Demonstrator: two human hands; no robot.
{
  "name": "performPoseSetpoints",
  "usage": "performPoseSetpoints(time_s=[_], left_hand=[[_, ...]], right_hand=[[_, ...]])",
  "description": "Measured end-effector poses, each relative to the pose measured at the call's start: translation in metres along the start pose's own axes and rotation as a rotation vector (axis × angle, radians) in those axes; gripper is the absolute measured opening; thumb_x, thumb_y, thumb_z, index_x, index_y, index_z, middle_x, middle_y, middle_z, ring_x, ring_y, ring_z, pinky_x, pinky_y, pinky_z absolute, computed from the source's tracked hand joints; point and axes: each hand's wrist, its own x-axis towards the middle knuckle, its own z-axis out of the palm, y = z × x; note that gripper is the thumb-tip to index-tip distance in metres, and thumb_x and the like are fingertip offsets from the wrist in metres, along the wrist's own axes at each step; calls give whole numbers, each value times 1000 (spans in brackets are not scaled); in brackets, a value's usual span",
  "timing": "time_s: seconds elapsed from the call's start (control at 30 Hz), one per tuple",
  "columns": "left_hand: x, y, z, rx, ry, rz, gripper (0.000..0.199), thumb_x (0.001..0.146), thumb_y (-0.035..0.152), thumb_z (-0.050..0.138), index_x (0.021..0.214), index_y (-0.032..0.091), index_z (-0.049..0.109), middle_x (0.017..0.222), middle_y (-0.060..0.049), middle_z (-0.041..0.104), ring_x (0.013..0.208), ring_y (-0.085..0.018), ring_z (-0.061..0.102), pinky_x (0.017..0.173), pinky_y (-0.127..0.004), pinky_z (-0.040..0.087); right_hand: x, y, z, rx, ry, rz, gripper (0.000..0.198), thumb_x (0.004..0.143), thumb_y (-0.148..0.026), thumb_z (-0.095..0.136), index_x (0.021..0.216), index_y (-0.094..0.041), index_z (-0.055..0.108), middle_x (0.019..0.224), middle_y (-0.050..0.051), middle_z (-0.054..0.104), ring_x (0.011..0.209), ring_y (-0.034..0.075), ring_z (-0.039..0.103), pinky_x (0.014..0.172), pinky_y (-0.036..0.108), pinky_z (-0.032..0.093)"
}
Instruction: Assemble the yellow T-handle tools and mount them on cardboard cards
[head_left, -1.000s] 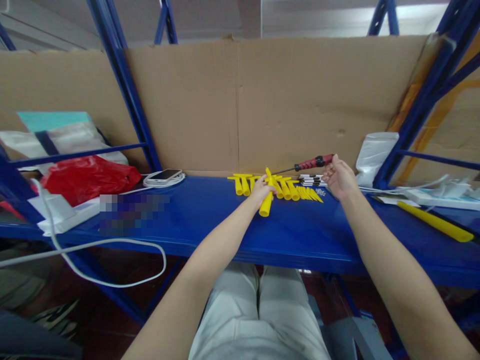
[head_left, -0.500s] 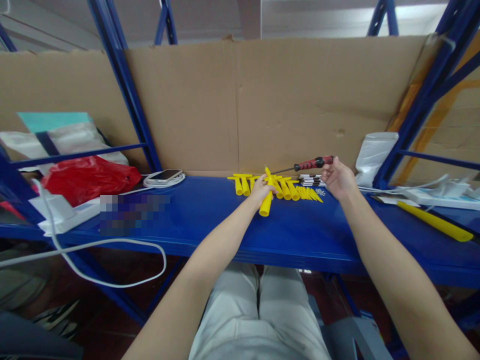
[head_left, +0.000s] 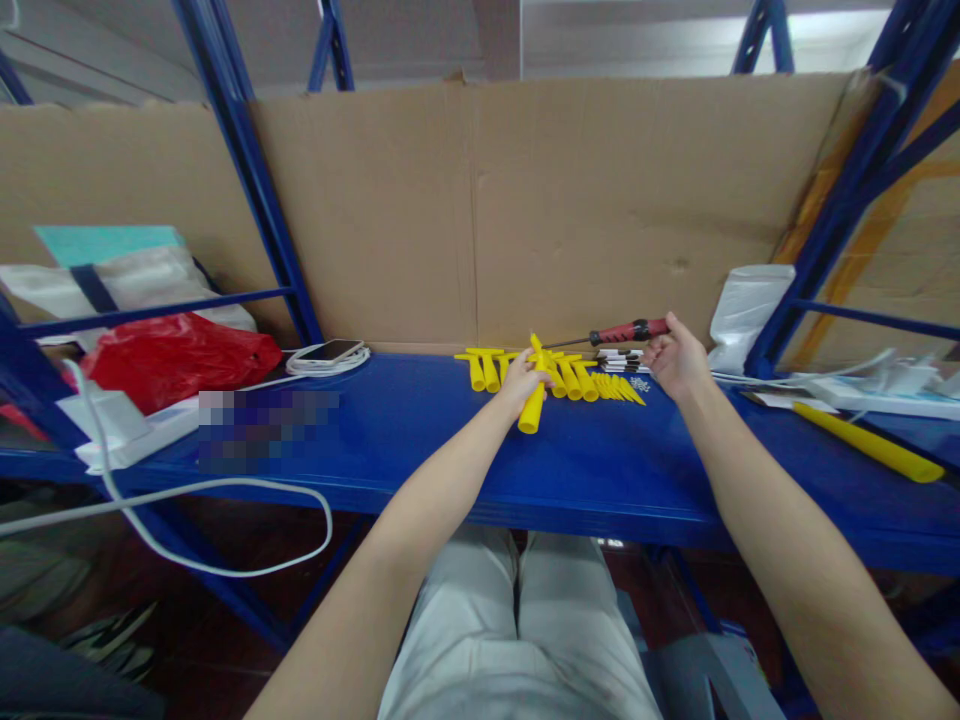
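Note:
My left hand is closed round a yellow plastic handle, a hollow tube with a crosspiece at its top. In my right hand is a screwdriver with a red and black grip, pinched near its butt end. Its shaft points left and its tip meets the top of the yellow handle; the exact contact is too small to tell. Behind and beside my left hand lie several similar yellow T-shaped handles. Small yellow pointed pieces lie in a row to their right, beside a little heap of screws.
Black and white pieces lie behind the screws. A phone rests on a coiled white cable. At left are a red plastic bag and a power strip. A long yellow-and-black tool lies right. Cardboard backs the blue shelf.
The screwdriver's grip has turned slightly about its own axis in my right fingers. My left hand and the yellow handle stay in place.

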Motion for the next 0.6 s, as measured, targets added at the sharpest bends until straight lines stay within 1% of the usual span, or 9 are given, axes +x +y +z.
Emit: performPoseSetpoints(time_s=[0.07, 0.1, 0.2, 0.3, 0.37, 0.47, 0.6], left_hand=[[1, 0, 0, 0, 1, 4, 80, 62, -3, 51, 138, 20, 39, 108, -10, 64, 51, -7, 55, 42, -19, 40], [1, -1, 0, 0, 6, 4, 80, 62, -3, 51, 138, 19, 39, 110, -11, 63, 51, -7, 55, 42, -19, 40], [3, -2, -1, -1, 21, 1, 82, 62, -2, 53, 139, 21, 38, 112, -11, 62, 53, -8, 57, 42, -18, 40], [4, -3, -1, -6, 0, 8, 82, 62, -1, 55, 139, 23, 38, 111, -10, 63, 55, -8, 59, 43, -17, 41], [4, -3, 0, -7, -12, 14, 82, 62, -2, 54, 138, 22, 39, 111, -10, 63, 55, -8, 59, 43, -17, 41], [3, -3, 1, -10, -14, 15, 81, 62, -3, 51, 139, 21, 39, 112, -11, 62, 55, -9, 59, 42, -19, 40], [1, -1, 2, -13, -17, 16, 81, 62, -4, 50, 139, 20, 39, 114, -12, 61, 55, -9, 59, 42, -19, 40]], right_hand=[[1, 0, -2, 8, -41, -6, 41, 74, -50, 71, 64, -21, 44, 42, -9, 33, 36, 6, 35, 36, 18, 34], [0, 0, -3, 12, -57, -8, 39, 74, -50, 71, 66, -21, 47, 42, -9, 33, 36, 6, 35, 36, 17, 34], [-2, -2, -1, 33, -78, -2, 31, 77, -47, 69, 73, -20, 53, 47, -8, 42, 39, 6, 40, 38, 17, 35], [-5, -3, 1, 67, -90, -29, 25, 81, -38, 68, 74, -21, 52, 55, -7, 50, 44, 5, 45, 43, 16, 40], [-4, -3, 1, 70, -96, -54, 27, 80, -35, 69, 71, -21, 49, 55, -7, 50, 45, 5, 45, 44, 17, 40], [-2, -3, -1, 47, -75, -62, 36, 75, -39, 74, 68, -21, 43, 52, -8, 44, 42, 5, 42, 41, 17, 38], [1, -2, -3, 38, -5, -38, 39, 70, -44, 76, 68, -21, 45, 52, -7, 46, 43, 5, 43, 41, 17, 40]])
